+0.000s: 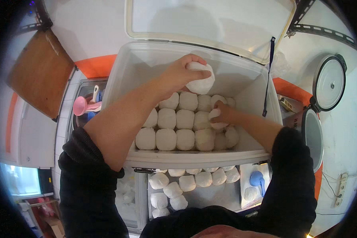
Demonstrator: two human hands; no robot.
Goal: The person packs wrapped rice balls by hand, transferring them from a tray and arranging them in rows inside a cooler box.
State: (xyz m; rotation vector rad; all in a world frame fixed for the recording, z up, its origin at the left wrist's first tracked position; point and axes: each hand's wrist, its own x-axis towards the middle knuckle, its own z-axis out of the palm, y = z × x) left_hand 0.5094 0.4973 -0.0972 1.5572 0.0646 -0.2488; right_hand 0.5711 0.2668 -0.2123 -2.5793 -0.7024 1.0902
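Observation:
A white cooler box (196,159) stands open in front of me, with rows of round white wrapped balls (166,118) packed on its floor. My left hand (183,73) is raised over the rear rows and grips one white ball (200,83), fingers around its top and side. Lower and to the right, inside the box, my right hand (224,114) has its fingers around another white ball (215,116) at the right end of the rows. That ball touches its neighbours. Nearer my body, more white balls (187,183) lie on a metal tray (214,197).
The cooler's raised lid (226,26) leans back, and a dark strap (268,77) hangs by its right side. An open round pot (312,139) stands at right. A pink funnel-like utensil (80,105) lies at left. A blue scoop (256,179) rests beside the tray.

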